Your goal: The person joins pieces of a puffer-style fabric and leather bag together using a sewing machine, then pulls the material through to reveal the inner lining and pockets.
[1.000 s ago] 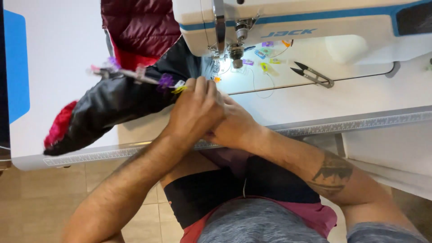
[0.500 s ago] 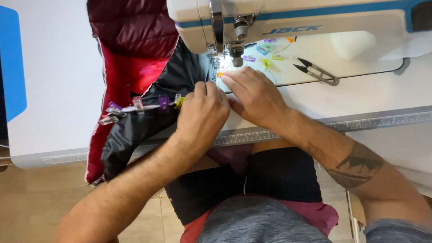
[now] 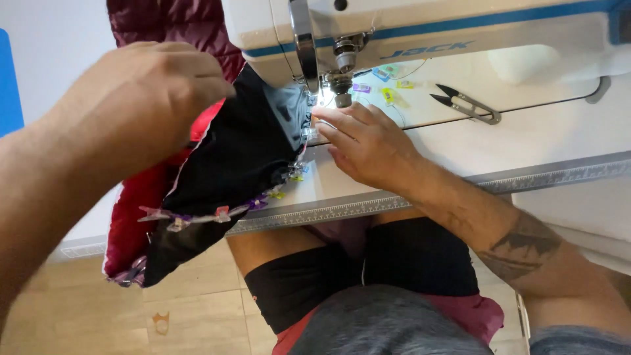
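Two hands on this one: my left hand is lifted close to the camera, fingers curled and pinching the top edge of the black and red quilted fabric, which hangs off the worktop edge. My right hand lies flat, fingers loosely spread, holding the fabric's corner just beside the sewing machine needle. Little coloured clips line the hem, and thread snips sit nearby.
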